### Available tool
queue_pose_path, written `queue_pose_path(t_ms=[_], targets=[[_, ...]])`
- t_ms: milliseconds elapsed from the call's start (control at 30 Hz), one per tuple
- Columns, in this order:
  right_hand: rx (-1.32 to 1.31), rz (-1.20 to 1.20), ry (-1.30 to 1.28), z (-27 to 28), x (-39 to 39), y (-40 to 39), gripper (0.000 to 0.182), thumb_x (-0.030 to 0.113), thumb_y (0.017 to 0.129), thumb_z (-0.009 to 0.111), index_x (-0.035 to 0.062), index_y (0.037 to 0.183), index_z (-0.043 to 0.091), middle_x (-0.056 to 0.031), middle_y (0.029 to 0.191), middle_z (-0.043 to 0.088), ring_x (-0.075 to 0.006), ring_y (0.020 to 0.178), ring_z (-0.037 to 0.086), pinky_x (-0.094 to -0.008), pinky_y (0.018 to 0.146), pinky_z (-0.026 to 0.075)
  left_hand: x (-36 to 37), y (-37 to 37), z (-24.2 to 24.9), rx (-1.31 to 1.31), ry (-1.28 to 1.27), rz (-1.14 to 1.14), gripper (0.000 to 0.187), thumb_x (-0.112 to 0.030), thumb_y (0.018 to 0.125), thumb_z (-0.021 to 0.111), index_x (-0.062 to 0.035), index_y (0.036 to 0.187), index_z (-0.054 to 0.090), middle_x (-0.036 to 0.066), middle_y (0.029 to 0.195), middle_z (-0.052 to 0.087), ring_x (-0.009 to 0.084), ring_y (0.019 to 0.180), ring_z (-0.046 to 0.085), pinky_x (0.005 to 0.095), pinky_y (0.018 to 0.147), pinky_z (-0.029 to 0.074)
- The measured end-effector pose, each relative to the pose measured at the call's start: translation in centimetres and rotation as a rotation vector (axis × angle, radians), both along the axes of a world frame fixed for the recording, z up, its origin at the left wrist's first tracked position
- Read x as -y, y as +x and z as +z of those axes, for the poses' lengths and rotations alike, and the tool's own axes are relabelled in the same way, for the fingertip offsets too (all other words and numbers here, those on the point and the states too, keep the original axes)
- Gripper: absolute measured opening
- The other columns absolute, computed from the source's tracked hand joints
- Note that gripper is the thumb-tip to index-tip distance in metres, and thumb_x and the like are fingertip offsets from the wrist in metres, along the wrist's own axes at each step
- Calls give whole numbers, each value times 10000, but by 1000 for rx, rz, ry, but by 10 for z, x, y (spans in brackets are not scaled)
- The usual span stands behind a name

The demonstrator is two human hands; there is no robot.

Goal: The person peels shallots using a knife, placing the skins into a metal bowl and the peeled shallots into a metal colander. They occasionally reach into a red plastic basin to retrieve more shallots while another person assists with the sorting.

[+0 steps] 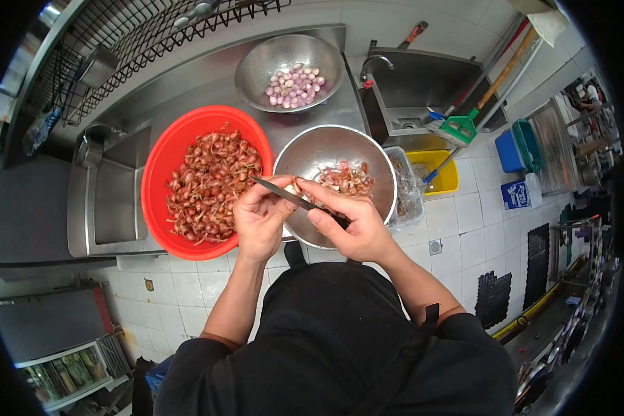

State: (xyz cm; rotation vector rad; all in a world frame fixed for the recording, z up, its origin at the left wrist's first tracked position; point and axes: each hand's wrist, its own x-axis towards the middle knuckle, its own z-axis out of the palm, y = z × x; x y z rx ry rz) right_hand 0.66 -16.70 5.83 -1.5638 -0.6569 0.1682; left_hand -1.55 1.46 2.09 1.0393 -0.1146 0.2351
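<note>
In the head view, my right hand (350, 218) is wrapped round a dark-bladed knife (288, 195), whose tip points left past my other hand. My left hand (258, 222) pinches a small shallot (290, 188) against the blade, largely hidden by my fingers. Below both hands stands a steel bowl (388, 163) with reddish shallot peelings (347, 179) in it. A red basin (161, 149) full of unpeeled shallots (211, 184) is beside my left hand. Behind the bowl, a steel colander (253, 62) holds peeled, pale purple shallots (295, 88).
A steel counter (187, 104) carries the basin and colander, with a sink (121, 201) at its left end. Another sink (423, 121) with a tap (378, 61) is at the right. A yellow tub (445, 182), a plastic bag (409, 197) and a green broom (459, 130) are on that side.
</note>
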Motion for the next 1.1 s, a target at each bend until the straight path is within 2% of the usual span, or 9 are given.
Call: queue_pose_path(t_ms=[100,233,400,633,700,800,1000,1067,1100], targets=[[102,-39,-2,-8,-2,0,412,102,933,607,-2,1329,562,-183,1192,670,-204,1074,661,-324,948,476,-1,0,1,5,42,8,300,96,854,671,40,1146,631,126,1107,666,167,987,653,285,893,530],[33,-20,-31,-5,-1,0,381,95,938,594,-21,1301,580,-188,1224,656,-218,1109,652,-334,984,458,-3,-1,-2,1,8,-21,290,84,860,672,51,1145,630,140,1116,667,169,992,654,288,895,530],[-46,-39,110,-6,-6,1,345,72,969,549,-57,1288,576,-159,1233,657,-187,1120,629,-310,998,447,2,-2,4,-25,-122,-61,297,54,889,652,57,1182,601,157,1131,664,186,1011,657,310,918,528],[-178,-65,122,-5,-7,-3,345,100,992,540,-51,1301,569,-145,1210,663,-156,1124,599,-290,990,445,1,-2,-6,2,-204,-148,289,8,942,590,52,1226,565,183,1169,653,217,1056,653,350,946,530],[-351,-99,124,-1,-8,-6,344,104,995,542,-50,1301,570,-135,1187,669,-140,1105,595,-277,972,452,1,-2,-5,1,-215,-151,288,6,952,571,52,1236,558,187,1181,648,221,1060,652,358,948,532],[-390,-132,119,-4,-7,-4,337,99,994,544,-42,1298,576,-121,1166,676,-122,1074,598,-264,947,461,0,-3,0,-39,-260,-183,288,17,958,543,48,1245,554,192,1204,637,226,1067,649,362,953,536],[-445,6,42,2,0,-6,410,92,976,569,-27,1365,516,-104,1122,685,-98,1045,595,-254,918,467,5,-3,2,-71,-207,-83,302,42,939,560,49,1242,556,175,1195,639,221,1061,647,356,944,542],[-443,30,7,3,0,-8,419,90,973,572,-27,1371,508,-106,1135,679,-91,1045,592,-253,911,470,1,-3,-15,-60,35,-6,341,67,909,602,55,1246,548,156,1156,649,215,1059,645,349,932,547],[-442,56,-28,3,0,-9,429,88,970,576,-27,1376,501,-107,1148,673,-85,1044,589,-252,904,473,2,-3,-11,-60,36,-6,341,67,909,602,55,1246,548,156,1156,649,215,1059,645,349,932,547]])
